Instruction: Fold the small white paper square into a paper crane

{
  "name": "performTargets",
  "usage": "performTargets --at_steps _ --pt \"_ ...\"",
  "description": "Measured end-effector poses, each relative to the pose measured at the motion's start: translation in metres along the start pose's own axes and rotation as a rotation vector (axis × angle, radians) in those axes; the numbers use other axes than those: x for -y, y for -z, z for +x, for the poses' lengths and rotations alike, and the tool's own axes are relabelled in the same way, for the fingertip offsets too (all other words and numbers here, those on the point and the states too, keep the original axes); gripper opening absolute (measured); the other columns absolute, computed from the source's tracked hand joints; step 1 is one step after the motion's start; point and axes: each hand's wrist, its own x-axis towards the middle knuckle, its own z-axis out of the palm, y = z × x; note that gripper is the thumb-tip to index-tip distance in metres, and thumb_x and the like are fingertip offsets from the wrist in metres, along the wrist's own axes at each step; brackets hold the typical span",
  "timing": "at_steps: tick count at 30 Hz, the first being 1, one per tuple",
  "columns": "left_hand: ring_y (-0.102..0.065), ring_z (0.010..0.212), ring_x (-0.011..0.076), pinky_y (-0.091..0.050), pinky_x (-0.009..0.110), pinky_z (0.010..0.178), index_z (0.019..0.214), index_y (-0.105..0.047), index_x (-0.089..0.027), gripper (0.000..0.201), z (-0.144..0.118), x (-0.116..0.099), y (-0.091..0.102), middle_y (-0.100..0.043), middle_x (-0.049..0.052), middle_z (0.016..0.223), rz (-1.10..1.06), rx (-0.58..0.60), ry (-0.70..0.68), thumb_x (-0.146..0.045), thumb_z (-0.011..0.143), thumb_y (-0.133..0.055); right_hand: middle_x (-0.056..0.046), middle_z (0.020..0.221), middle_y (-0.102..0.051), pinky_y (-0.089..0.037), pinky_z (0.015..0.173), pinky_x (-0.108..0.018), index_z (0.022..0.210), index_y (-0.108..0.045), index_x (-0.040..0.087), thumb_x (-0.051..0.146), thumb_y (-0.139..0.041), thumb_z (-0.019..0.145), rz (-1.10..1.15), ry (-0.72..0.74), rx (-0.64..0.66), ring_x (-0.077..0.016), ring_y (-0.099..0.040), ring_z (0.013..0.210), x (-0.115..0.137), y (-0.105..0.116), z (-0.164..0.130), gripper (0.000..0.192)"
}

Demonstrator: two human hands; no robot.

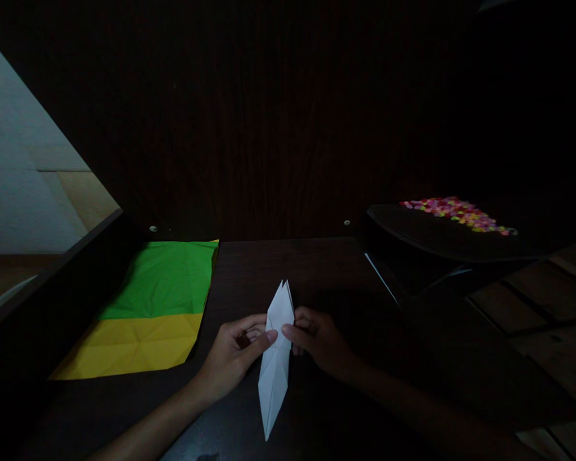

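A long, narrow piece of folded white paper (274, 368) stands between my two hands above the dark table, with a split tip at its far end and a single point toward me. My left hand (237, 352) pinches its left edge, thumb lying on the front face and fingers behind. On the opposite edge my right hand (319, 339) grips it the same way, thumb on the front and fingers curled behind. Creases run across the paper's face. Its back side is hidden.
To the left lie creased green paper (166, 278) and yellow paper (139, 346) on the dark tabletop (249, 262). A dark panel (249, 128) rises behind. Several small colourful pieces (456, 212) sit on a dark rounded shelf (413, 234) at the right.
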Motion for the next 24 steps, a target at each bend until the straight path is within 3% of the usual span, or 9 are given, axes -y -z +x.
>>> performTargets --at_steps 3,9,15,24 --pt "-0.068 0.072 0.0211 -0.053 0.031 0.072 0.100 -0.076 -0.017 0.027 -0.0003 0.0000 -0.0009 -0.076 0.007 0.084 -0.002 0.025 -0.011 -0.038 0.086 -0.066 0.003 0.056 -0.056 -0.040 0.047 -0.021 0.071 -0.056 0.019 0.046 -0.065 0.082 -0.008 0.022 0.006 -0.0094 -0.052 0.047 0.0000 -0.0003 -0.0007 0.031" --pt "-0.064 0.064 0.0184 -0.049 0.025 0.061 0.082 -0.079 -0.016 0.030 0.0013 0.0007 -0.0003 -0.073 0.004 0.070 0.105 -0.073 -0.015 -0.045 0.083 -0.068 0.003 0.054 -0.055 -0.039 0.046 -0.021 0.067 -0.055 0.018 0.049 -0.064 0.081 -0.008 0.000 0.046 -0.0093 -0.051 0.044 0.0003 -0.0009 -0.0010 0.034" --pt "-0.062 0.062 0.0185 -0.047 0.025 0.059 0.078 -0.078 -0.016 0.033 0.0009 -0.0026 0.0002 -0.071 0.003 0.067 0.115 -0.025 0.013 -0.045 0.086 -0.064 0.002 0.050 -0.054 -0.039 0.046 -0.022 0.061 -0.054 0.019 0.054 -0.056 0.086 -0.039 0.011 0.075 -0.0103 -0.051 0.045 0.0039 -0.0003 -0.0015 0.043" --pt "-0.057 0.055 0.0149 -0.043 0.023 0.053 0.070 -0.073 -0.013 0.038 0.0008 0.0027 0.0023 -0.066 0.003 0.060 0.155 -0.047 0.003 -0.046 0.085 -0.064 0.002 0.048 -0.053 -0.038 0.045 -0.022 0.060 -0.054 0.018 0.060 -0.054 0.085 -0.063 0.018 0.073 -0.0098 -0.049 0.043 0.0032 0.0004 -0.0013 0.049"
